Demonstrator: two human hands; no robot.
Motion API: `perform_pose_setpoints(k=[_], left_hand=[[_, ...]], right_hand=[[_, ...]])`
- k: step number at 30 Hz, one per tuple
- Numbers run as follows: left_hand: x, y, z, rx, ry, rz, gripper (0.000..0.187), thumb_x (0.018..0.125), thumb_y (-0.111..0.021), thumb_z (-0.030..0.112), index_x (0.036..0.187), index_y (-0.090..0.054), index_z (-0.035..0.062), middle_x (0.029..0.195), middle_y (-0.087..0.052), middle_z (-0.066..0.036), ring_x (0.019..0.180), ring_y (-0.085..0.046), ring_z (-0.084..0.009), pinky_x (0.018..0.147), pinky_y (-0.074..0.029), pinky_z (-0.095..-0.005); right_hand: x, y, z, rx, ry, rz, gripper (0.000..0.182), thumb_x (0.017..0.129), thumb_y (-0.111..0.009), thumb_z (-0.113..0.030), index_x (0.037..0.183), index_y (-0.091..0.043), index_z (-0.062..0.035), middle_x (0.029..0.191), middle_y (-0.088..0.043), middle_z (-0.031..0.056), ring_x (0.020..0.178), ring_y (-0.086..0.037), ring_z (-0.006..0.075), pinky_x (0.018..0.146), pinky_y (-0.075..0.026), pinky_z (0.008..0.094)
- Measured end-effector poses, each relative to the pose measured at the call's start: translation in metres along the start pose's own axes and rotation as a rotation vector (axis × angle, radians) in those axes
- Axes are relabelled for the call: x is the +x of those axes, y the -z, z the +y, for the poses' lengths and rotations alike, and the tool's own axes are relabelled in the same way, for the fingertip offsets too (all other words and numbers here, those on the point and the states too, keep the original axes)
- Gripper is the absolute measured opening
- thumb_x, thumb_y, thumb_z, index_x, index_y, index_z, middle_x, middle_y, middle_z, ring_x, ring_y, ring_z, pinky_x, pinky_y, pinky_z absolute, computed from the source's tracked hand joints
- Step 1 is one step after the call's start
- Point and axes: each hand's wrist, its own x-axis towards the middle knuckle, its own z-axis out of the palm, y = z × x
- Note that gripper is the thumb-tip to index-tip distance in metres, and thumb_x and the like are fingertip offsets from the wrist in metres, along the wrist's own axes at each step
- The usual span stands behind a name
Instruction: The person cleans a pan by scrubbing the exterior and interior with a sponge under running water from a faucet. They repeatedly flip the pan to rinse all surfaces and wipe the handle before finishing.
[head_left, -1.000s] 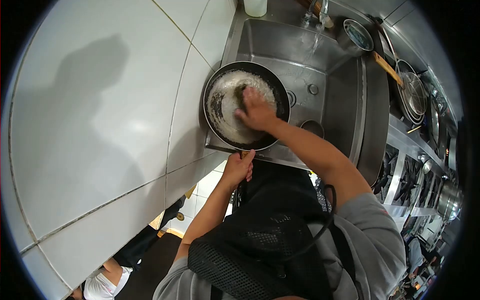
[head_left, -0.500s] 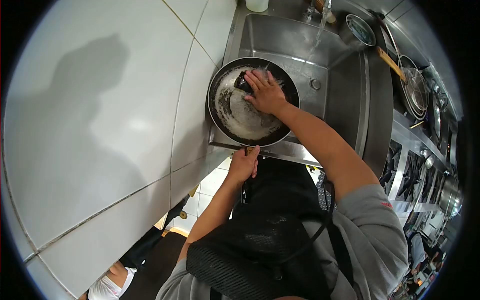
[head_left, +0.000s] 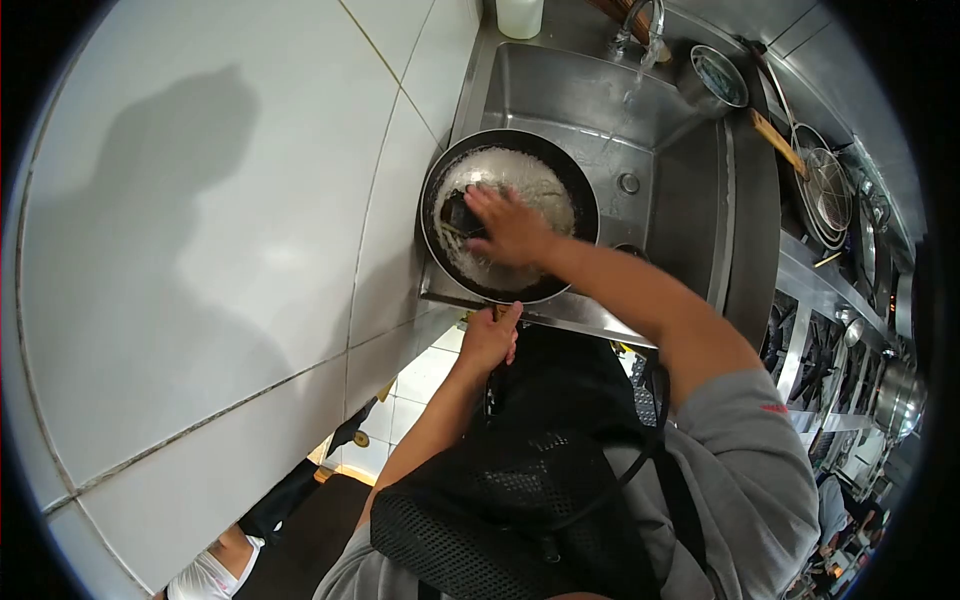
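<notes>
Scourer (head_left: pixel 458 213) half hidden under right hand (head_left: pixel 512 232).

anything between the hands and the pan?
Nothing visible. The right hand presses a dark scrubber onto the soapy inside of the pan; the left hand grips its handle at the sink edge.

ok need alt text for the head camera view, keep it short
A person's right hand presses a dark scrubbing pad into a soapy black frying pan held over a steel sink, while the left hand grips the pan's handle. Water runs from the tap above, and a white tiled wall is on the left.
</notes>
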Motion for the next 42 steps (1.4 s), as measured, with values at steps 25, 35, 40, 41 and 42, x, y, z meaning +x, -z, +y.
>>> perform_pose_setpoints(k=[25, 35, 40, 41, 42], left_hand=[[0.007, 0.005, -0.008, -0.086, -0.036, -0.023, 0.043, 0.094, -0.064, 0.041, 0.076, -0.050, 0.0045, 0.057, -0.048, -0.002, 0.040, -0.046, -0.0127, 0.037, -0.038, -0.0296], [0.004, 0.003, -0.004, -0.076, -0.064, -0.027, 0.045, 0.095, -0.062, 0.040, 0.069, -0.046, 0.0069, 0.052, -0.045, -0.002, 0.037, -0.043, -0.0131, 0.038, -0.038, -0.0305], [0.007, 0.003, -0.008, -0.094, -0.043, -0.045, 0.044, 0.095, -0.062, 0.039, 0.069, -0.046, 0.0069, 0.052, -0.045, -0.002, 0.038, -0.042, -0.0128, 0.038, -0.039, -0.0306], [0.007, -0.001, -0.006, -0.099, -0.046, -0.029, 0.044, 0.095, -0.063, 0.039, 0.070, -0.046, 0.0069, 0.052, -0.045, -0.002, 0.038, -0.042, -0.0129, 0.038, -0.038, -0.0308], [0.007, -0.004, -0.005, -0.105, -0.050, -0.013, 0.044, 0.095, -0.063, 0.039, 0.070, -0.045, 0.0068, 0.051, -0.044, -0.001, 0.038, -0.042, -0.0130, 0.038, -0.038, -0.0310]], right_hand=[[-0.033, 0.033, 0.030, 0.432, -0.429, -0.164, 0.048, 0.074, -0.073, -0.020, 0.115, -0.060, 0.0010, 0.108, -0.064, 0.0235, 0.102, -0.062, 0.0383, 0.090, -0.051, 0.0421], [-0.013, 0.062, 0.084, -0.454, 0.334, -0.026, 0.049, 0.082, -0.058, -0.013, 0.129, -0.055, 0.0014, 0.134, -0.056, 0.0124, 0.133, -0.044, 0.0286, 0.113, -0.032, 0.0433], [-0.052, 0.030, 0.050, -0.508, 0.042, -0.179, 0.048, 0.085, -0.053, -0.013, 0.130, -0.055, 0.0013, 0.133, -0.057, 0.0144, 0.132, -0.046, 0.0291, 0.112, -0.033, 0.0448], [-0.057, 0.028, 0.034, -0.514, -0.076, -0.317, 0.048, 0.085, -0.052, -0.014, 0.130, -0.055, 0.0015, 0.133, -0.056, 0.0150, 0.133, -0.045, 0.0296, 0.112, -0.032, 0.0453], [-0.063, 0.025, 0.022, -0.513, -0.077, -0.317, 0.048, 0.085, -0.052, -0.014, 0.130, -0.055, 0.0015, 0.133, -0.056, 0.0150, 0.133, -0.045, 0.0296, 0.112, -0.032, 0.0453]])
